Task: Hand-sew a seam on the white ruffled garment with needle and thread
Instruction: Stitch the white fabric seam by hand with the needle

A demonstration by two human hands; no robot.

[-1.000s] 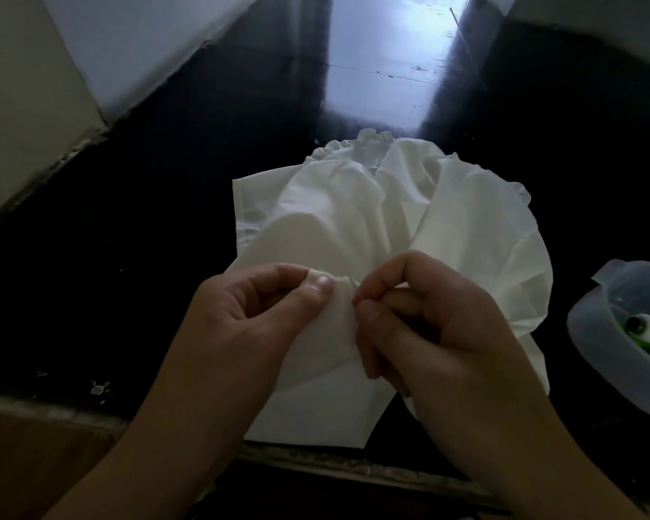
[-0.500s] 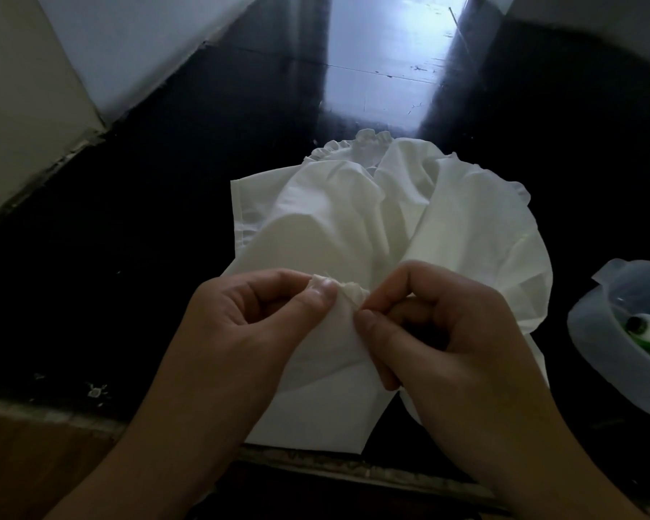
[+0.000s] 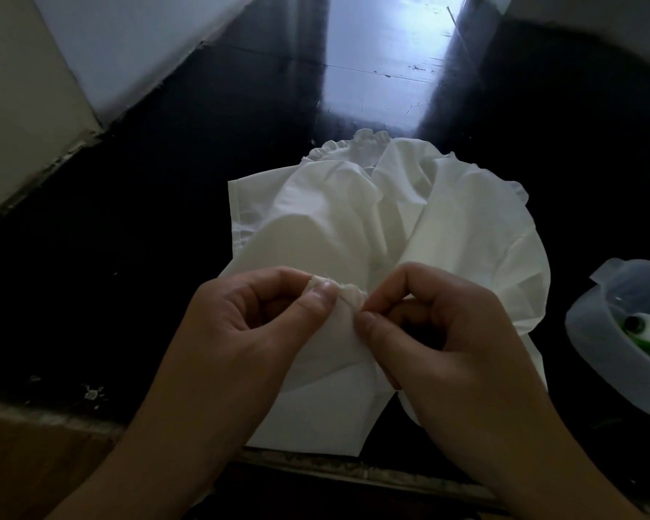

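Observation:
The white ruffled garment (image 3: 447,227) lies spread on a dark glossy surface, its frilled edge at the far side. My left hand (image 3: 252,332) pinches a small bunched fold of the cloth between thumb and forefinger. My right hand (image 3: 439,332) pinches the same fold just to the right, thumb and forefinger tips pressed together at the cloth edge. The two hands nearly touch. A faint bit of thread shows at the fold by my left thumb. The needle is too small or hidden to make out.
A translucent plastic container (image 3: 616,354) with a green and white item inside stands at the right edge. A pale wall (image 3: 91,61) runs along the left. The surface's worn front edge (image 3: 334,471) lies below the garment.
The bunched fold has grown a little between my fingers, and my right thumb and forefinger have shifted slightly right along it. The garment has barely moved.

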